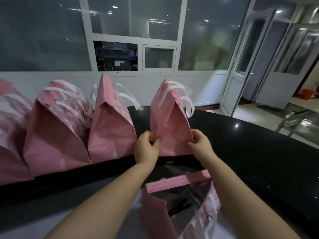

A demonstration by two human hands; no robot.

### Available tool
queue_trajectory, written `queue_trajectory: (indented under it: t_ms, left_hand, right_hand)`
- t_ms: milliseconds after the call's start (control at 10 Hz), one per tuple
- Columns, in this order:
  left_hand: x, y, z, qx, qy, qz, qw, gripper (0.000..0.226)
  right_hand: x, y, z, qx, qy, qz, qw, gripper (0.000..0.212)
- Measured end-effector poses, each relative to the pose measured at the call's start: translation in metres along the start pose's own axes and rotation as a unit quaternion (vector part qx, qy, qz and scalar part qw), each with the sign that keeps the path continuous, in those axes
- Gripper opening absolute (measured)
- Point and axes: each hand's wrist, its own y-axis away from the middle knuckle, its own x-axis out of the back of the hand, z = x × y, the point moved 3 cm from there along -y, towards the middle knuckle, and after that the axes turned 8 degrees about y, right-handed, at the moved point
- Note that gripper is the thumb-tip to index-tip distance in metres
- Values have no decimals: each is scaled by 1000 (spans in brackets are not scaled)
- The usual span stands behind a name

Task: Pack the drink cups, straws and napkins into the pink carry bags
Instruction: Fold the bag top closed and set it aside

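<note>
Head view, and the black counter (250,152) fills the whole middle of the frame, curving off to the right. Along its near edge on the left stands a row of closed pink carry bags (57,135), tops folded to a peak. One more closed pink bag (170,121) stands apart at centre, and that is the one in play. Down at the lower centre, below the counter edge, an open pink bag (155,214) gapes toward the camera with something dark inside, though I cannot tell what. No cups, straws or napkins are in plain sight, so presumably they are inside the bags. Now the hands: the left hand (146,147) pinches a fold of the centre bag low on its left side, thumb and fingers nipped tight. The right hand (201,144) pinches the lower right corner edge the same way. It looks like this bag is being squared up or slid into line with its neighbour (110,131). Here is the risk: the grip is low and the bag is tall, with its white handles (187,102) flopping off the top right. A quick shove sideways could tip it, and any drinks inside would go over with it. Thin fabric could also slip out of a two-finger pinch.
</note>
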Motion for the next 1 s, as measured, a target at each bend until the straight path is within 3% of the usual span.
queue_trajectory:
  t_ms: [100, 200, 400, 500, 700, 800, 900, 1000]
  left_hand:
    - [8, 4, 2, -35, -22, 12, 999, 42]
    - [15, 13, -2, -38, -28, 11, 999, 25]
    - [34, 31, -27, 31, -14, 8, 999, 19]
    - [43, 22, -29, 43, -60, 42, 996, 17]
    - [49, 21, -22, -8, -151, 21, 988, 24]
    - [55, 26, -15, -17, -131, 11, 991, 23]
    - [58, 24, 2, -47, -144, -77, 986, 29]
    - [57, 17, 39, -152, -255, -184, 937, 45]
  right_hand:
    - [-14, -13, -5, 7, 24, -6, 1000, 43]
    - [-27, -23, -6, 15, 45, 1, 999, 40]
    - [-39, -36, -2, 26, 41, 9, 999, 23]
    - [-49, -41, -8, 38, 47, 4, 998, 21]
    - [-59, -45, -16, 16, 45, -1, 999, 26]
    - [-48, -33, -15, 12, 37, 16, 999, 32]
    - [-33, -19, -26, 46, 93, 49, 993, 45]
    - [-6, 0, -62, 108, 163, 95, 976, 56]
